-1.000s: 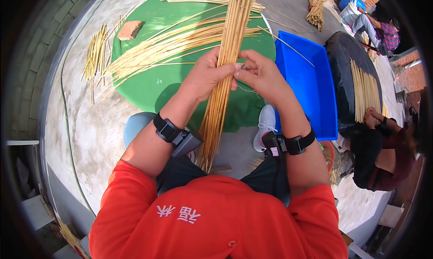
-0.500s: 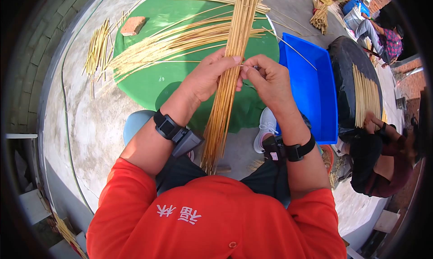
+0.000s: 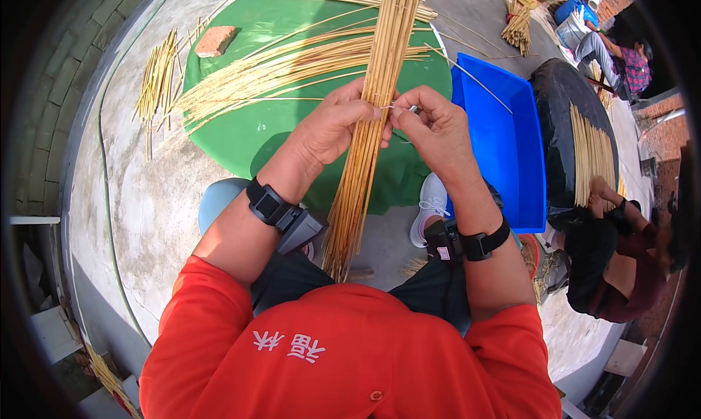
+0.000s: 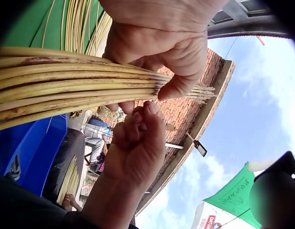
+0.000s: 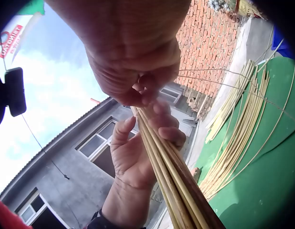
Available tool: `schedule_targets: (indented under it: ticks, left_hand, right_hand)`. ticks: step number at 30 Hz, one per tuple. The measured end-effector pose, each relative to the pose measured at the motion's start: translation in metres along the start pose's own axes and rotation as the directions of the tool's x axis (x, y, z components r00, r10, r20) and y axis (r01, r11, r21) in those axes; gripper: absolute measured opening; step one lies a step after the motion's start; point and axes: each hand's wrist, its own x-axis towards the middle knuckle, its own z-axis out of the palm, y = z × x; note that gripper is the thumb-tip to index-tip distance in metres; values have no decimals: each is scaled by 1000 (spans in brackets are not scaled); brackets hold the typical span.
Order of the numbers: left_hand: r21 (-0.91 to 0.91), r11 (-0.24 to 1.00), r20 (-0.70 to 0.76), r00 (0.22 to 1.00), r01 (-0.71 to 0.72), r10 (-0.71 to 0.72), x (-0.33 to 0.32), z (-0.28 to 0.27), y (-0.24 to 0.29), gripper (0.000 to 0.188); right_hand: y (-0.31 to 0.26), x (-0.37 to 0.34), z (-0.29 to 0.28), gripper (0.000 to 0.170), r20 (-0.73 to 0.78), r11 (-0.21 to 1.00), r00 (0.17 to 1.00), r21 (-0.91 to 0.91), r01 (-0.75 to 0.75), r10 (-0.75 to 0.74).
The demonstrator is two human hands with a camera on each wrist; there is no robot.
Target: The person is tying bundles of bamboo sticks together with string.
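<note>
A long bundle of thin straw-coloured stalks [image 3: 388, 43] stands slanted in front of me, its lower end between my legs. My left hand [image 3: 330, 123] grips it about midway, thumb across the near side and fingertips showing past the right edge. Just right of the bundle, my right hand [image 3: 440, 131] pinches a thin pale cord [image 3: 387, 107] that crosses the stalks by the left thumb. A small shiny metal piece [image 3: 415, 109] shows at the right hand's curled fingers. In the right wrist view, thin strands trail away from that hand over the green cloth [image 5: 262, 186].
More stalks [image 3: 292, 68] lie spread on the round green-covered surface, near a brick [image 3: 215, 41]. A blue tub [image 3: 500, 156] stands to the right, beside a black-covered round surface [image 3: 551, 127] bearing stalks. Another person's hands [image 3: 602, 193] work there; a further person [image 3: 631, 65] sits behind.
The right hand has drawn a little away to the right from the bundle, and the pale cord between the hands shows more. The left hand keeps its grip around the stalks.
</note>
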Motion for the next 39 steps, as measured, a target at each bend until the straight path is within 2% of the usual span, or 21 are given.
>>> schedule_targets:
  ticks: [2,6,9,15,17,21,27,35,39]
  left_hand:
    - [10,1000,11,1000,-6,6,0,0,0,29]
    - [33,999,9,1000,2,-2,-2,3,3,29]
    - [37,999,5,1000,-9,9,-1,2,2,28]
    - [41,999,14,1000,-4,3,-2,2,1,29]
    - [41,999,12,1000,1,-2,-2,1,1,28]
    - [45,999,18,1000,-3,2,-2,2,2,27]
    - [66,998,12,1000,-13,12,-3,3,2,25]
    - [59,998,21,1000,-12,10,-3,3,1,26]
    - [31,999,56,998,-25,23,-3,2,1,28]
  right_hand:
    - [11,2,-2,3,-12,995,1000,-93,21,-23]
    - [11,1,-3,4,-19,998,1000,-69,13,-14]
    - [6,0,-5,2,58,992,996,-106,-65,72]
    - [9,0,-4,0,68,996,994,-29,-81,82]
    - [10,0,-1,2,27,996,1000,93,-5,3]
    - [8,0,-1,2,34,994,999,110,-15,12]
    - [13,0,-3,2,41,1000,999,18,-1,1]
    - [7,-2,0,2,58,988,998,148,-31,23]
    - [5,-2,0,2,58,989,998,142,-39,31]
